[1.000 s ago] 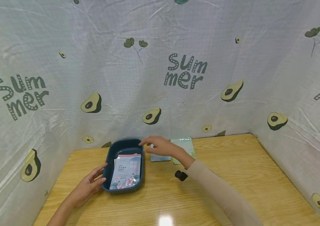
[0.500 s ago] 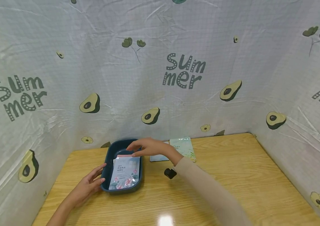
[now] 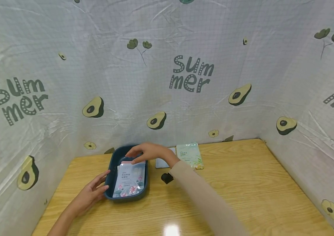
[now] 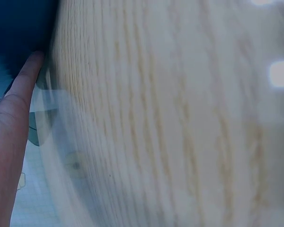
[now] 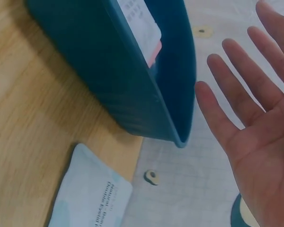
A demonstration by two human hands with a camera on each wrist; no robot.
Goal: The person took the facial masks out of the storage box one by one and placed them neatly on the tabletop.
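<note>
Fingers spread and holding nothing, a right hand [image 3: 146, 152] hovers over the far end of a round-cornered blue bin [image 3: 130, 198] holding glossy pouches [image 3: 129, 180]. The left hand [image 3: 88, 194], fingers relaxed, touches the bin's side on a wood-grain desk [image 3: 249, 183]. The right-wrist view shows lettering on a pale pouch [image 5: 87, 189], partly hidden in the head view.

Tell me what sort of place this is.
Likely a makeshift tabletop workspace: avocado-print sheeting lines three sides of a wooden table, which bears a blue bin with flat packets inside.
</note>
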